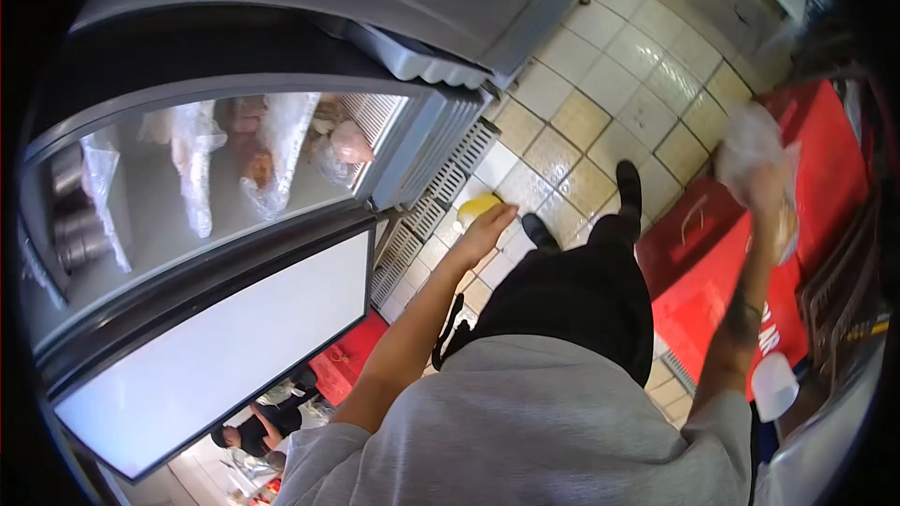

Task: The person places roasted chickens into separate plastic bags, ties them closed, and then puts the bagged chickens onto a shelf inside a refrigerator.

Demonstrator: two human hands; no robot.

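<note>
My right hand (pixel 766 189), smeared by motion, grips a clear plastic bag (pixel 750 142) above a red box-like container (pixel 698 225). Just below that hand, more clear wrapping with something light brown in it (pixel 786 232) shows beside my forearm. My left hand (pixel 486 232) is out in front of my left hip, its fingers stretched forward. A rounded yellow thing (pixel 479 207) with a whitish edge shows right behind the left hand; I cannot tell whether the hand touches it.
At left stands an open fridge or freezer cabinet (pixel 234 244) with several plastic-wrapped foods (pixel 281 155) and metal containers (pixel 80 215). A white panel (pixel 225 356) lies below it. Tiled floor (pixel 581 122) stretches ahead. A person in dark clothes (pixel 272 422) is at lower left.
</note>
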